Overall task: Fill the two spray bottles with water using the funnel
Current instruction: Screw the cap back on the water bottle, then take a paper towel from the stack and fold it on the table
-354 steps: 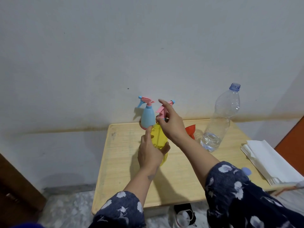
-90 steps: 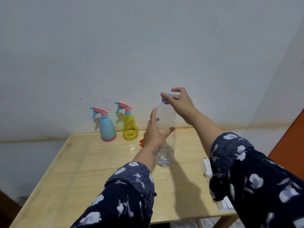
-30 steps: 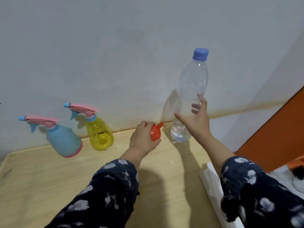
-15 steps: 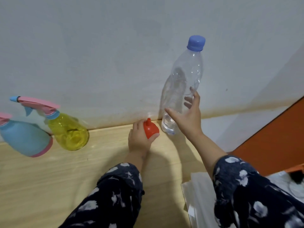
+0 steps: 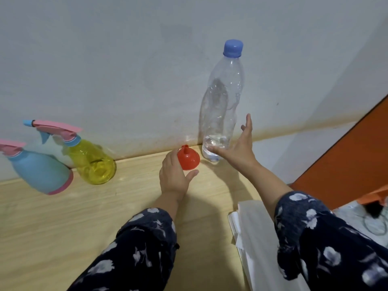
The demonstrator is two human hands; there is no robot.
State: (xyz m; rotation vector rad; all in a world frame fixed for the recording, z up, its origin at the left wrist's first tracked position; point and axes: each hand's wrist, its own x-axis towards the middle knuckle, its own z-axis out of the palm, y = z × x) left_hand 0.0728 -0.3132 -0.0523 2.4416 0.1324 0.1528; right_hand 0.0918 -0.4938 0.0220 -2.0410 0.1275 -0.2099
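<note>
at frame centre the left hand rests on the upturned red plastic funnel, fingers loose, while the spread-fingered right hand touches the capped clear plastic water bottle, probably steadying it upright on the wooden bench.

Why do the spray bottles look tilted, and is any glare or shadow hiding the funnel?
Head view: wide-angle distortion leans the blue spray bottle and yellow spray bottle near the left edge; the water bottle bows too. The orange funnel is sharp, without glare; arm shadows fall on the wooden table nearer the camera.
</note>
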